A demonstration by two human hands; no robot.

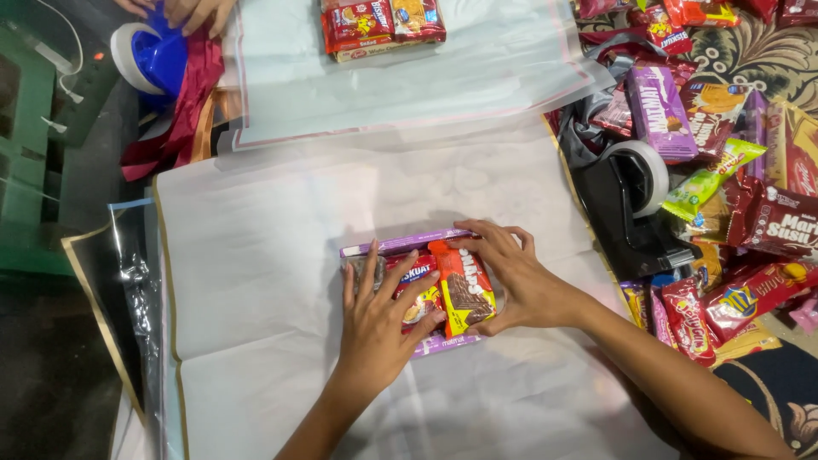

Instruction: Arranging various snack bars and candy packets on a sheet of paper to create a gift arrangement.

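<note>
A small stack of snack packs lies in the middle of a large white paper sheet [256, 255]. On top is an orange wafer pack [461, 288], beside it a red biscuit pack [412, 274], and below them a flat purple box [407, 242]. My left hand [379, 319] lies flat on the red pack, fingers spread, fingertips touching the orange pack. From the right, my right hand [518, 277] cups the stack, with fingers along the purple box's top edge and thumb near the orange pack's lower end.
A heap of loose snack packs [733, 170] and a black tape dispenser [635, 192] lie to the right. At the top, another sheet [409, 85] carries a similar stack [382, 24]. Another person's hand [183, 10] rests on a blue tape dispenser [153, 55] with red ribbon.
</note>
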